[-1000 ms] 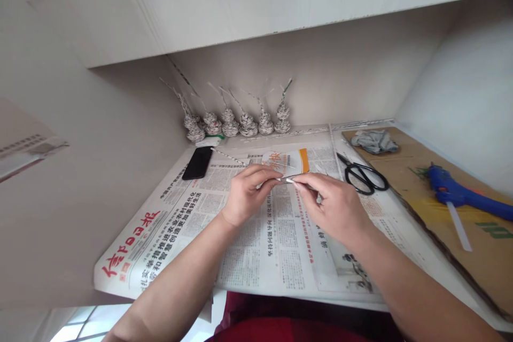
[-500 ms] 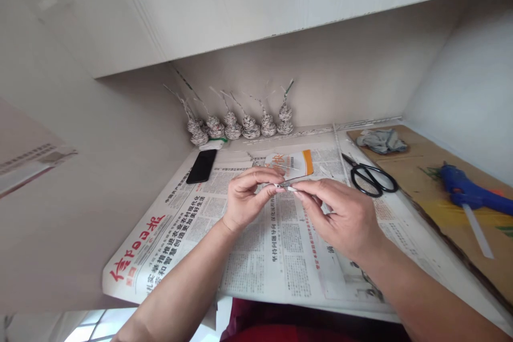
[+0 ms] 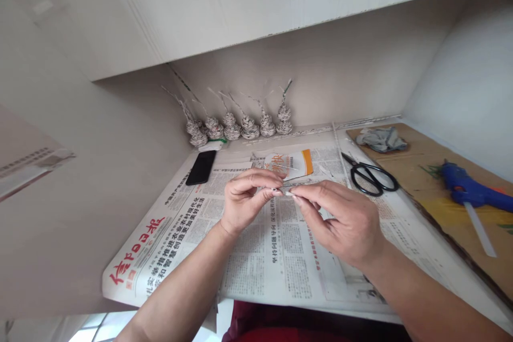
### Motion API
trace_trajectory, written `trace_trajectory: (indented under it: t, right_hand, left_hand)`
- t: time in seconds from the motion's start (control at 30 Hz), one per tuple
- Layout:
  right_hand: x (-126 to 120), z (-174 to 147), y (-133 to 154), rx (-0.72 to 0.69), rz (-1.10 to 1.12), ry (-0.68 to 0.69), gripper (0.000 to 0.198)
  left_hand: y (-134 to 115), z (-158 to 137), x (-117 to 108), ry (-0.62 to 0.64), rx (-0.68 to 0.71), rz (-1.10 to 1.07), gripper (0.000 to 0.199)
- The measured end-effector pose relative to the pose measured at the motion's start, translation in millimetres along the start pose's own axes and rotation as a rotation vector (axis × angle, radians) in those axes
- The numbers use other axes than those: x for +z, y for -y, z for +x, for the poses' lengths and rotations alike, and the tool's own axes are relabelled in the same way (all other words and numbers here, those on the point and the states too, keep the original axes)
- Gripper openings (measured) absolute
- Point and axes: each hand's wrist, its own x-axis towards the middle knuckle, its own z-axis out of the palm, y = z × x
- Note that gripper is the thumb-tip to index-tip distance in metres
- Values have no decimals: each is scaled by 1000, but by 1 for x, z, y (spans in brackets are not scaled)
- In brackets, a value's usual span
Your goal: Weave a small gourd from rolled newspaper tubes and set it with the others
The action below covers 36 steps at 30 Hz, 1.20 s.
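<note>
Thumb and fingers of my left hand [image 3: 246,197] are pinched on a thin, short newspaper strip or rolled paper piece [image 3: 287,187], mostly covered by the fingertips. My right hand [image 3: 344,219] pinches the same piece from the other side, its fingertips close to the left ones. Both hands are held above the newspaper sheet [image 3: 256,272] that covers the table. Just beyond the fingers lies a white and orange printed card [image 3: 296,163] with a thin pale stick on it.
Several gourd-shaped woven paper pieces [image 3: 250,129] stand along the back wall. A black phone [image 3: 201,167] lies left. At right are black-handled scissors [image 3: 371,177], a crumpled cloth [image 3: 381,139] and a blue glue gun [image 3: 467,184] on cardboard [image 3: 441,230]. Long paper rods [image 3: 320,131] lie behind.
My fingertips have shifted slightly down and turned a little, with both pinches kept. More of the piece between them shows now.
</note>
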Motion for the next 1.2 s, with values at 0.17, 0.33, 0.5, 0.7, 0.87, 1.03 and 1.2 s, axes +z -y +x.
trace_trajectory:
  t: [0.17,0.33,0.5,0.7,0.87,1.03,1.2]
  right_hand:
    - [1,0,0,11,-2,-4,25]
    - [2,0,-1,30,-45,-31,21]
    - [4,-1,-2,38,-59,-7,21]
    - [9,-3,-4,63,12,-41,26]
    - [12,-6,-4,103,12,-63,26]
    - [13,-7,-5,89,10,-86,31]
    - [14,-7,-5,47,31,-96,36]
  left_hand:
    - [0,-1,0,-17,-44,42,7]
    - [1,-1,1,49,-53,111,14]
    - [-2,-1,6,66,-76,132,10]
    - [-3,-3,10,26,-111,101,11]
    - [-3,-3,11,-7,-134,64,11]
    - [-3,-3,12,-21,-171,14,14]
    - [-2,-4,13,-52,-199,-3,16]
